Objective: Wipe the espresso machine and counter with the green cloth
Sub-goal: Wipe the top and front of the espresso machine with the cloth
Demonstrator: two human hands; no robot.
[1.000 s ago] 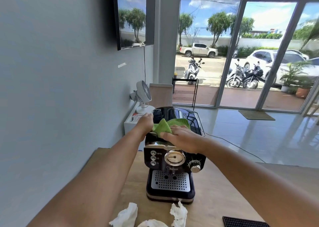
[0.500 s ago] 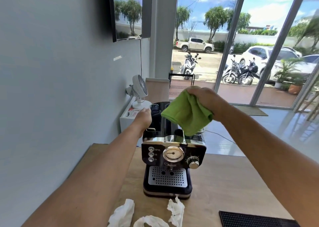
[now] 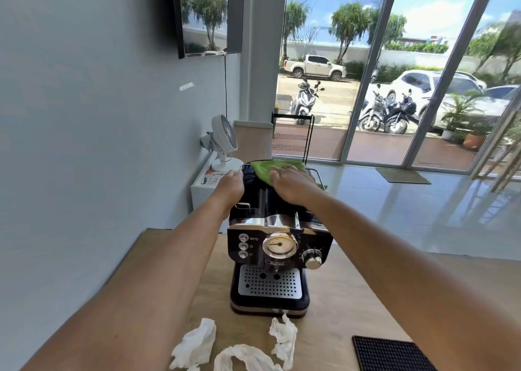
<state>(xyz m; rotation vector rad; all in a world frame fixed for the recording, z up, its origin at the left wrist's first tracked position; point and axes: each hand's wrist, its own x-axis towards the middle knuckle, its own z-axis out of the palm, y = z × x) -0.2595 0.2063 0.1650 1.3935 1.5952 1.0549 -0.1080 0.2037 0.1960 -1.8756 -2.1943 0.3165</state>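
Glossy black-and-chrome espresso machine (image 3: 277, 246) on matt wooden counter (image 3: 349, 300)

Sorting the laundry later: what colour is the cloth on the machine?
Green cloth, under the right hand; clearest in the head view.

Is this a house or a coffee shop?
Probably a small shop or café: an espresso machine on a wooden counter, a black bar mat, and big glass doors facing parked vehicles.

A wooden counter (image 3: 352, 291) carries the espresso machine (image 3: 277, 253). Crumpled white tissues (image 3: 194, 345) lie before it, a black ribbed mat (image 3: 392, 353) at the near right
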